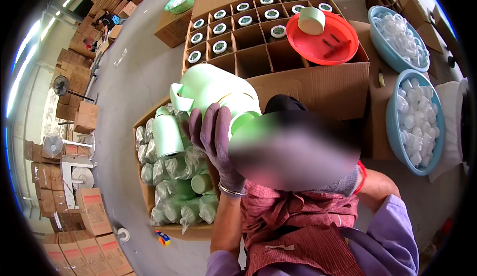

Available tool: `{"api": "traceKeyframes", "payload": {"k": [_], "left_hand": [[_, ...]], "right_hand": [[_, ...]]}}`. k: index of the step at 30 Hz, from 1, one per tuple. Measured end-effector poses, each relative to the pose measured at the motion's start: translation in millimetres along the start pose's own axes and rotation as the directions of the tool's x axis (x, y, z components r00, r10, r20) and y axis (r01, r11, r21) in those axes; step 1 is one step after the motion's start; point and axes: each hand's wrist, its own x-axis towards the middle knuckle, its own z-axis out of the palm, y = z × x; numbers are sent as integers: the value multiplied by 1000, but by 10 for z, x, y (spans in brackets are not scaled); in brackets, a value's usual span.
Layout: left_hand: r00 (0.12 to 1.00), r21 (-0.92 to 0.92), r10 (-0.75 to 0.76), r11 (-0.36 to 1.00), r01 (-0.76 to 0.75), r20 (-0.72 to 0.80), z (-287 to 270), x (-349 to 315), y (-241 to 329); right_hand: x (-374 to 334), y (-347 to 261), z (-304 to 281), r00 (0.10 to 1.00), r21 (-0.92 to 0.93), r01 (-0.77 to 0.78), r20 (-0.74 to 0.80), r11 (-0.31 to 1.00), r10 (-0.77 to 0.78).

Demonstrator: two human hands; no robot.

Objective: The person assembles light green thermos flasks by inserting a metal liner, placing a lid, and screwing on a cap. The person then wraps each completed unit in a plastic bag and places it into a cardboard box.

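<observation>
My left hand (212,134), in a purple-grey glove, is closed around the mouth end of a pale green vacuum jug (211,85). The jug lies tilted with its handle to the left and its round rim toward me. My right hand (346,184) shows only a grey glove cuff above a red wristband; a blurred patch hides its fingers and whatever they touch. Below the jug, an open carton (191,232) holds several plastic-wrapped green items, an unwrapped pale green flask (168,136) and a pale green cup (201,182).
A divided carton (308,90) ahead holds several white-topped jugs in its cells. On its right corner sits a red basin (303,42) with a green cup (311,21). Blue tubs (392,132) of clear plastic parts stand at right. A tape dispenser (162,238) lies on the floor.
</observation>
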Motion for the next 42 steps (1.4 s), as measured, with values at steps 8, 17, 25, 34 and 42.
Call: {"api": "traceKeyframes", "payload": {"k": [8,17,25,34,42], "left_hand": [[923,-549,-382,781,297,-43,-116,107,-4],[556,-896,-705,-298,331,440,-252,-614,375],[508,-615,-423,-164,771,750,-286,-726,-4],[665,-853,-539,-258,454,517,-418,-873,-223],[754,-809,-332,-399,431,566,-421,-1257,-417]], "right_hand": [[185,466,-830,887,-329,-448,-283,831,366],[557,417,-697,859,593,-171,-301,787,414],[-148,290,421,917,-273,397,147,877,-370],[-456,754,-463,999,-360,-44,-6,932,45],[-449,783,-602,985,-61,-172,19,983,173]]}}
